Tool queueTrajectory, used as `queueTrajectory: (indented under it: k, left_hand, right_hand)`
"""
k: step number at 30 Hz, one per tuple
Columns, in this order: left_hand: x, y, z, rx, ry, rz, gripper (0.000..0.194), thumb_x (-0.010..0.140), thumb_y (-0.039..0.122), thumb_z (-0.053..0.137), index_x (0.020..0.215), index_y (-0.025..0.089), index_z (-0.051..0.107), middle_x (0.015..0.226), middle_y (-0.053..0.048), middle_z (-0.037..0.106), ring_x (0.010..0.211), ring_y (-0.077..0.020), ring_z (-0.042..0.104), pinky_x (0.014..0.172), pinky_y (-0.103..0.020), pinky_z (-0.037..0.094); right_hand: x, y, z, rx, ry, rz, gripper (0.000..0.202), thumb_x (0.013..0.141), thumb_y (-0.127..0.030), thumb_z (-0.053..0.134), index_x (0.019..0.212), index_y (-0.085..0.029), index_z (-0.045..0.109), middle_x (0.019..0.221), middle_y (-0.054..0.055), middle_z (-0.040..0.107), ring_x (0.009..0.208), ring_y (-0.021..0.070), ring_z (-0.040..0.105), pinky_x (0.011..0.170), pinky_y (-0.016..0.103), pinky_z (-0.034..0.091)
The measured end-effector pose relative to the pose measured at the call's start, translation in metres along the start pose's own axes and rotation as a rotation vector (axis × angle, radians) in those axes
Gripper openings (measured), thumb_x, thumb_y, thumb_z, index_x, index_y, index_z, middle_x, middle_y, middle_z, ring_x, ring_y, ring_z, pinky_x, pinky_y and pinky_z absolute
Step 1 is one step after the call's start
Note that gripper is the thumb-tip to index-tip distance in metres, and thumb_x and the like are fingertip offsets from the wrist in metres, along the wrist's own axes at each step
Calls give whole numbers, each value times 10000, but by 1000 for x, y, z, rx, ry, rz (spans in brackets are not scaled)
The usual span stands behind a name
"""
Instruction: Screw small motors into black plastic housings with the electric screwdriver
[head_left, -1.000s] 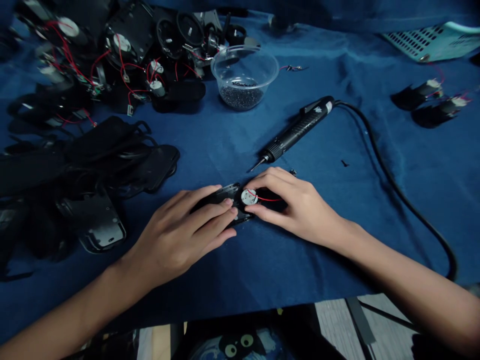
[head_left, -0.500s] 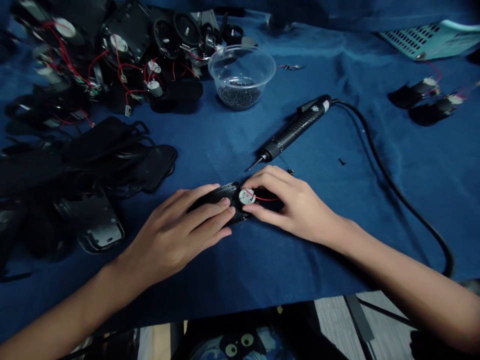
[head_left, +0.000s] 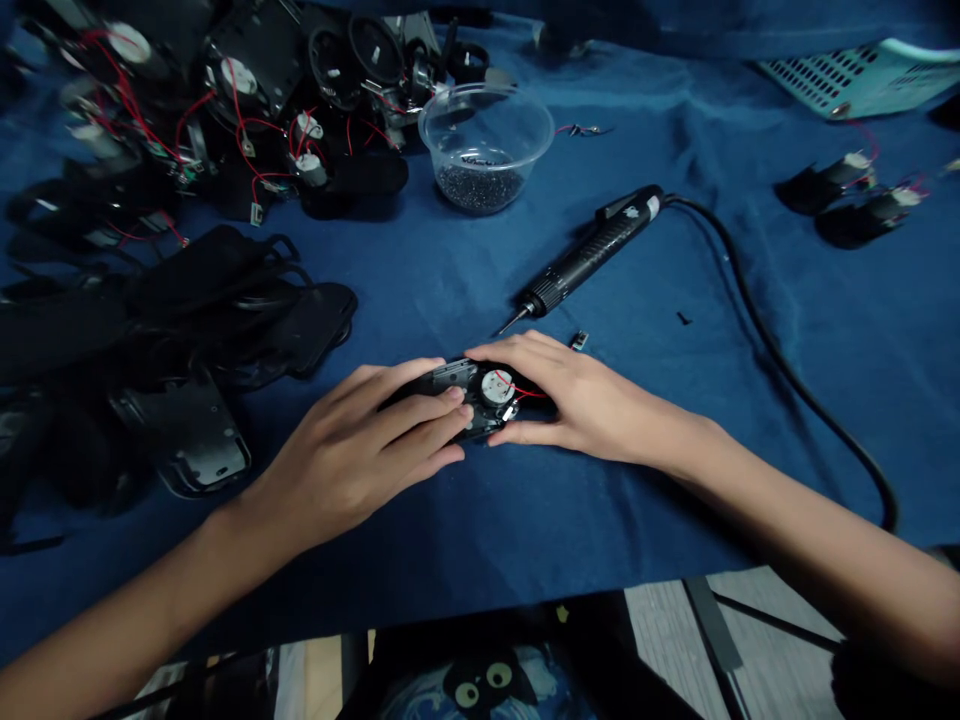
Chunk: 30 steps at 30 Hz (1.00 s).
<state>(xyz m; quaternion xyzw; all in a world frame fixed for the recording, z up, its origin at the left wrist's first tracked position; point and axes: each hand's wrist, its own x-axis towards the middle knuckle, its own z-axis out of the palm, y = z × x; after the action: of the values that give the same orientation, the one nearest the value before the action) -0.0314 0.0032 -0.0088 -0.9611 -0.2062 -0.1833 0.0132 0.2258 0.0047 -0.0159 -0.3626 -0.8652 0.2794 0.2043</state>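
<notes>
A black plastic housing [head_left: 470,372] lies on the blue cloth between my hands. Set in its right part is a small motor with a round white end [head_left: 497,387], from which red wires run under my right palm. My left hand [head_left: 352,450] grips the left part of the housing, its fingers lying over the top. With thumb and index finger on opposite edges, my right hand [head_left: 592,395] grips the right end. Just beyond that hand rests a small connector [head_left: 580,341]. An electric screwdriver [head_left: 592,250] lies above, its bit pointing toward the housing.
A clear plastic tub [head_left: 486,150] holds small dark screws. Black housings with motors and red wires [head_left: 247,90] are heaped at upper left, more black parts [head_left: 247,310] below them. Two motor pieces [head_left: 866,205] and a turquoise basket [head_left: 870,80] are at right. The screwdriver's cord [head_left: 780,350] curves down the right side.
My right fingers have moved from pinching the motor's white end to the housing's edges. The motor now sits inside the housing, and more of the housing's right part shows.
</notes>
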Motion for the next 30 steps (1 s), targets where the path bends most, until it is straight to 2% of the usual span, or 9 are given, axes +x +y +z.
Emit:
queueTrajectory:
  k: [5, 9, 13, 18, 24, 30]
  left_hand:
    - [-1, -9, 4, -41, -2, 36, 331, 928, 252, 598, 1252, 186, 580, 1249, -48, 639, 1272, -228, 512, 1018, -399, 464]
    - [-4, -11, 4, -14, -17, 80, 360, 941, 147, 542, 1299, 188, 544, 1316, -44, 603, 1341, -237, 442, 1060, -433, 436]
    - [-6, -8, 1, -49, -30, 63, 383, 946, 77, 484, 1310, 187, 533, 1330, -41, 595, 1314, -209, 471, 1091, -435, 410]
    - [-6, -6, -1, -82, -57, 43, 376, 944, 67, 484, 1303, 169, 534, 1337, -52, 590, 1307, -203, 479, 1104, -438, 396]
    - [-5, -6, -2, -116, -55, 39, 383, 942, 56, 470, 1307, 162, 524, 1324, -65, 598, 1293, -189, 498, 1110, -440, 384]
    - [-4, -5, 0, -139, -45, 35, 392, 948, 59, 454, 1325, 159, 502, 1317, -73, 602, 1305, -182, 489, 1108, -441, 380]
  right_hand:
    - [2, 4, 0, -7, 1, -28, 684, 799, -551, 653, 1338, -175, 464, 1191, 108, 604, 1072, 240, 556, 909, 421, 505]
    - [2, 3, 3, -33, 18, -14, 701, 791, -561, 654, 1320, -138, 474, 1185, 121, 603, 1068, 241, 556, 928, 417, 495]
    - [0, 1, 6, -31, 45, 13, 736, 772, -560, 670, 1324, -113, 474, 1210, 129, 599, 1093, 239, 551, 965, 415, 477]
    - [-2, 1, 4, 94, 79, 26, 785, 729, -576, 707, 1360, -176, 466, 1255, 104, 583, 1138, 230, 562, 986, 410, 479]
    - [1, -3, 3, 110, 105, -24, 607, 818, -469, 680, 1325, -186, 503, 1207, 94, 593, 1114, 205, 586, 978, 373, 489]
    - [3, -4, 0, 49, 103, -23, 601, 802, -485, 686, 1293, -175, 529, 1149, 95, 623, 1039, 217, 618, 911, 370, 521]
